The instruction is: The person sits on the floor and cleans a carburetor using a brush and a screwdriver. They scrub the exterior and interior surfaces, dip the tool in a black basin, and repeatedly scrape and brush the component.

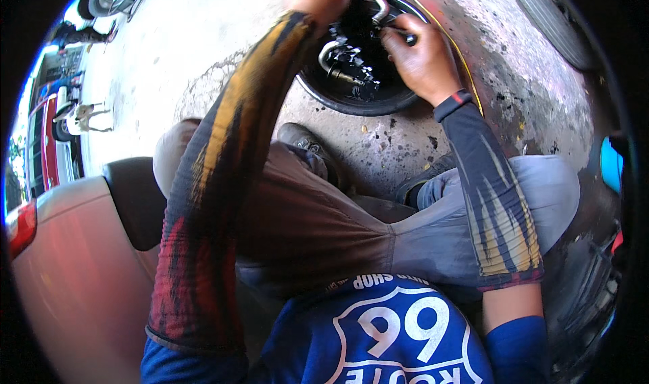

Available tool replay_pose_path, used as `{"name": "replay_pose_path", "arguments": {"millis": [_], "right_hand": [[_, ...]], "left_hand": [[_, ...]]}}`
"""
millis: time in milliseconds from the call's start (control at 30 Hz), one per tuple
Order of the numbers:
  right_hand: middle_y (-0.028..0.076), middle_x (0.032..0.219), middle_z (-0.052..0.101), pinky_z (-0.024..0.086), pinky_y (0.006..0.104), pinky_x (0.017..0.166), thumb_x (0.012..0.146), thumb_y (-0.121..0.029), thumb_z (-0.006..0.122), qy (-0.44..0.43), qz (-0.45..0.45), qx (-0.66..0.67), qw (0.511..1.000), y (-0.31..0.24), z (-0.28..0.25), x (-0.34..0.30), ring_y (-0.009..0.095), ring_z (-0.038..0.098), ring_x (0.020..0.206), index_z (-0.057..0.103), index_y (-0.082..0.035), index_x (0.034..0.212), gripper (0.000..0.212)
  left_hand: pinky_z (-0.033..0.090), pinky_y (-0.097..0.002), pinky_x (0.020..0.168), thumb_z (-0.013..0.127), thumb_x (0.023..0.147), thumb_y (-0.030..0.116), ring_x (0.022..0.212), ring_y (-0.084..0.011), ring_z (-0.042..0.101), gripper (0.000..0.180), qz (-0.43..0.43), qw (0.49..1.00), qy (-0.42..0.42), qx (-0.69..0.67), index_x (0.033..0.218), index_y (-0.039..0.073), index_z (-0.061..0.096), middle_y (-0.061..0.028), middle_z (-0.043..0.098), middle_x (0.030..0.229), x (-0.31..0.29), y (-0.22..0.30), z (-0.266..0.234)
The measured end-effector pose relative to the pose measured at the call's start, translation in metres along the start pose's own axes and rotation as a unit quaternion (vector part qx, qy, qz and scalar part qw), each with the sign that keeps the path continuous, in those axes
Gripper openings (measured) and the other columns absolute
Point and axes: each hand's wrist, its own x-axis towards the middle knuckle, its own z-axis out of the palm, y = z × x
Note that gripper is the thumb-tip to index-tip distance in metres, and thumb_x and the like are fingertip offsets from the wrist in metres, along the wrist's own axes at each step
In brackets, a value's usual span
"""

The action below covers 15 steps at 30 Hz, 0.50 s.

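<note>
A black round basin of dark liquid sits on the ground in front of me. My left hand, smeared by motion, is at its far left rim; its fingers cannot be made out. My right hand is over the basin's right side, fingers closed around something small with a dark round end, too unclear to name. Just beyond those fingers, a bent metal pipe rises over the basin, its far end cut off by the picture. A second bent metal tube lies inside the basin amid shiny reflections.
A yellow cable or hose runs along the basin's right side. A tire lies at the far right. On my left is a silver car body; a white dog stands farther off. The concrete is oil-stained.
</note>
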Motion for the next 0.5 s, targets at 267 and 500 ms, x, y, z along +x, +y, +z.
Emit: {"name": "replay_pose_path", "arguments": {"millis": [267, 500], "right_hand": [[0.004, 0.083, 0.069, 0.053, 0.0220, 0.060, 0.103, -0.024, 0.061, -0.082, 0.286, 0.122, 0.947, -0.038, -0.056, 0.027, 0.008, 0.065, 0.066, 0.069, -0.007, 0.105, 0.019], [0.004, 0.078, 0.068, 0.054, 0.0274, 0.055, 0.100, -0.019, 0.063, -0.122, 0.257, 0.065, 0.956, -0.031, -0.027, 0.027, 0.013, 0.066, 0.060, 0.071, 0.000, 0.101, 0.021]], "left_hand": [[0.049, -0.0501, 0.097, 0.083, 0.082, 0.048, 0.108, -0.0418, 0.063, 0.085, -0.002, 0.964, -0.094, 0.249, 0.127, -0.014, 0.048, -0.0323, 0.064, 0.115, 0.025, 0.030, 0.032], [0.054, -0.0463, 0.096, 0.077, 0.081, 0.055, 0.107, -0.0416, 0.070, 0.092, -0.015, 0.956, -0.034, 0.291, 0.129, -0.020, 0.051, -0.0329, 0.069, 0.112, 0.003, 0.040, 0.030]]}}
